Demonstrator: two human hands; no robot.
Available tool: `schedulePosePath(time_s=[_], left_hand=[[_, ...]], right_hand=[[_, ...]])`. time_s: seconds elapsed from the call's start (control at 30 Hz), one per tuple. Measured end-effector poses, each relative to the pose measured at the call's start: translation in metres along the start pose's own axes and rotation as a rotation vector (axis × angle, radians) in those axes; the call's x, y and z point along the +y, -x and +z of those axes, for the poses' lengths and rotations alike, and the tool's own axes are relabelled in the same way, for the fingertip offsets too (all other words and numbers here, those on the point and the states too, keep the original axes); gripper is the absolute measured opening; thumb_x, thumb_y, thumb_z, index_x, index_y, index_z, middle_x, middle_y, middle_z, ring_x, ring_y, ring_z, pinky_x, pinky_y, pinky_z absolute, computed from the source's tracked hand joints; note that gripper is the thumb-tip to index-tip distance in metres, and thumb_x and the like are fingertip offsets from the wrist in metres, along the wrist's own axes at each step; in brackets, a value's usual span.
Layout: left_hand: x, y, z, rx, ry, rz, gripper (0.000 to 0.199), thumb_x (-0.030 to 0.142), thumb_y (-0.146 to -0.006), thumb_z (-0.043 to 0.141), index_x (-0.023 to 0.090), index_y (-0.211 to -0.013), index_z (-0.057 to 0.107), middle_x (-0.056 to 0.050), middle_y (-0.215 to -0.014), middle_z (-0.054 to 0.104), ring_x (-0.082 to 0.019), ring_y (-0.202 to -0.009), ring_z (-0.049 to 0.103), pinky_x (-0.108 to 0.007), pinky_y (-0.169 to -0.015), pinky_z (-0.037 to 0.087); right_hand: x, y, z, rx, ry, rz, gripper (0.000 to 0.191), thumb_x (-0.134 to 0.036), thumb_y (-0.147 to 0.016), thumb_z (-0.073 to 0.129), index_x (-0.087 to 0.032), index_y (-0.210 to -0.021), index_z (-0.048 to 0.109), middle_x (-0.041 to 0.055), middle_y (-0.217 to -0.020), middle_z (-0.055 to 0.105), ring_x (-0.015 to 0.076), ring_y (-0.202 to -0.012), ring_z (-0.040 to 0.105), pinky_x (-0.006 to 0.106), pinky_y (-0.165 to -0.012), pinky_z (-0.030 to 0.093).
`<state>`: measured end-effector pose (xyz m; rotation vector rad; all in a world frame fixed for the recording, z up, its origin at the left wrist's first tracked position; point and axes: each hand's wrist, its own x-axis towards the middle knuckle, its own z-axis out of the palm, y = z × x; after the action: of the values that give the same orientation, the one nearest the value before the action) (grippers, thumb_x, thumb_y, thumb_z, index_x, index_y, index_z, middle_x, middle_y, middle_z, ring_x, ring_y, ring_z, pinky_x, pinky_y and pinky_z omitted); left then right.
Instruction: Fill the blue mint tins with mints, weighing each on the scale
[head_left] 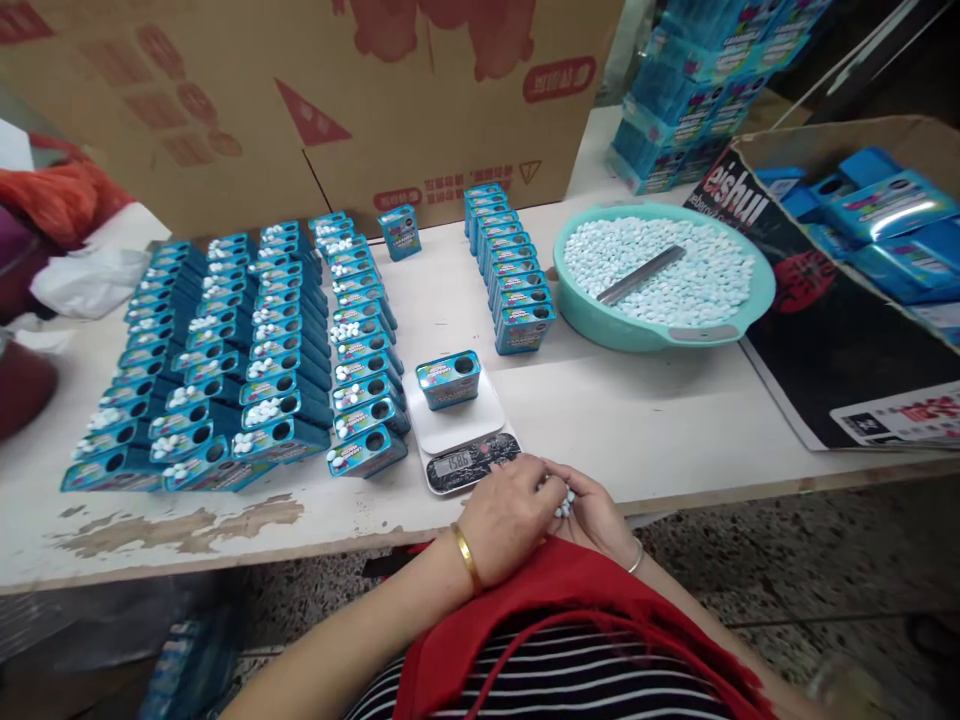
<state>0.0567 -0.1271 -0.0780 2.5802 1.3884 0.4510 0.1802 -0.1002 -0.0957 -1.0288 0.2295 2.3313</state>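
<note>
A pile of small pale candies (565, 502) lies in my cupped right hand (598, 522), in front of the table edge. My left hand (510, 512) bends over that palm with its fingers curled at the candies; whether it pinches one is hidden. Just beyond the left hand is a white digital kitchen scale (459, 432) with its display lit. On its plate stands one blue candy box (448, 380), a round hole in its top. A turquoise basin (660, 338) of the same pale candies stands to the right, a metal strip (642, 275) lying across them.
Rows of blue boxes (285, 350), many with candies on top, fill the left side. Another row (514, 270) and a single box (399, 232) stand behind the scale. A large carton (315, 110) rises behind; an open carton (825, 330) holds more boxes at right.
</note>
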Motion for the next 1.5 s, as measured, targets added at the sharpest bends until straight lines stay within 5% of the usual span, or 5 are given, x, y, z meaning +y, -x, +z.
schedulePosePath(time_s=[0.23, 0.33, 0.43, 0.7, 1.5], left_hand=[[-0.062, -0.009, -0.059, 0.352, -0.088, -0.205, 0.050, 0.041, -0.085, 0.058, 0.017, -0.126, 0.043, -0.014, -0.121, 0.053, -0.025, -0.111, 0.048, -0.040, -0.090, 0.042], [-0.106, -0.016, -0.075, 0.217, -0.218, -0.396, 0.071, 0.051, -0.076, 0.064, 0.014, -0.131, 0.039, -0.017, -0.127, 0.051, -0.031, -0.116, 0.046, -0.045, -0.093, 0.037], [-0.126, -0.022, -0.078, -0.017, -0.209, -0.404, 0.044, 0.044, -0.079, 0.062, 0.016, -0.112, 0.053, -0.009, -0.104, 0.063, -0.024, -0.095, 0.055, -0.038, -0.080, 0.038], [-0.095, -0.021, -0.083, 0.169, -0.649, 0.044, 0.024, 0.017, -0.087, 0.052, 0.026, -0.109, 0.056, -0.003, -0.093, 0.066, -0.020, -0.079, 0.051, -0.036, -0.070, 0.030], [-0.103, -0.012, -0.076, 0.259, -0.612, 0.061, 0.023, 0.017, -0.084, 0.058, 0.026, -0.106, 0.057, -0.003, -0.089, 0.065, -0.019, -0.078, 0.051, -0.036, -0.075, 0.030]], right_hand=[[-0.011, -0.013, 0.025, -0.118, -0.079, -0.058, 0.020, -0.014, -0.087, 0.045, -0.010, -0.088, 0.065, 0.0085, -0.082, 0.074, 0.0152, -0.081, 0.071, 0.029, -0.080, 0.057], [-0.015, -0.021, 0.041, -0.140, -0.078, -0.074, 0.023, -0.016, -0.088, 0.044, -0.006, -0.089, 0.065, 0.0158, -0.090, 0.072, 0.0200, -0.095, 0.069, 0.031, -0.089, 0.053], [-0.018, -0.032, 0.054, -0.127, -0.092, -0.106, 0.023, -0.016, -0.089, 0.045, -0.005, -0.090, 0.064, 0.0165, -0.088, 0.072, 0.0198, -0.091, 0.070, 0.031, -0.087, 0.054], [-0.020, -0.046, 0.081, -0.111, -0.192, -0.199, 0.019, -0.013, -0.089, 0.045, -0.009, -0.083, 0.063, 0.0076, -0.076, 0.072, 0.0132, -0.069, 0.067, 0.028, -0.074, 0.057], [-0.021, -0.040, 0.093, -0.123, -0.193, -0.135, 0.020, -0.011, -0.088, 0.044, -0.007, -0.091, 0.064, 0.0072, -0.078, 0.073, 0.0129, -0.075, 0.068, 0.029, -0.083, 0.055]])
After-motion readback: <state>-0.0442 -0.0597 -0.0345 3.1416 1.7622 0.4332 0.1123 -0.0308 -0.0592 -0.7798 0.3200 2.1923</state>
